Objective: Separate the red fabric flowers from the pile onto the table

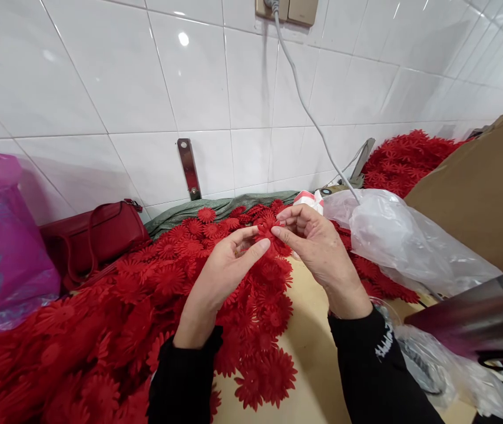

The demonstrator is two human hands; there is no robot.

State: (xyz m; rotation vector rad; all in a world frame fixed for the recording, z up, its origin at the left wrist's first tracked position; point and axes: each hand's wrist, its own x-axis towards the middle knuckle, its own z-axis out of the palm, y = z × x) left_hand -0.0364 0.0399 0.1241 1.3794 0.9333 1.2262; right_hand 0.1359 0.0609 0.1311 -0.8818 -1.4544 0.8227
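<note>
Between my two hands, just above the table, is a red artificial flower point(267, 225) with many narrow petals. My left hand point(229, 265) pinches its left edge between thumb and fingers. From the other side, my right hand point(317, 247) grips the flower with thumb and forefinger, the other fingers curled behind. A large heap of loose red flower pieces point(163, 280) spreads below and to the left of my hands. Two flower pieces point(269, 377) lie at the heap's front edge on the pale yellow tabletop point(308, 335).
At the left stand a purple plastic bag point(4, 235) and a red handbag point(96, 235). To the right lie a clear plastic bag point(401, 235), a steel container point(476, 315) and brown cardboard point(476, 194). More red flowers point(406, 159) pile behind. A grey cable point(300, 94) hangs down the tiled wall.
</note>
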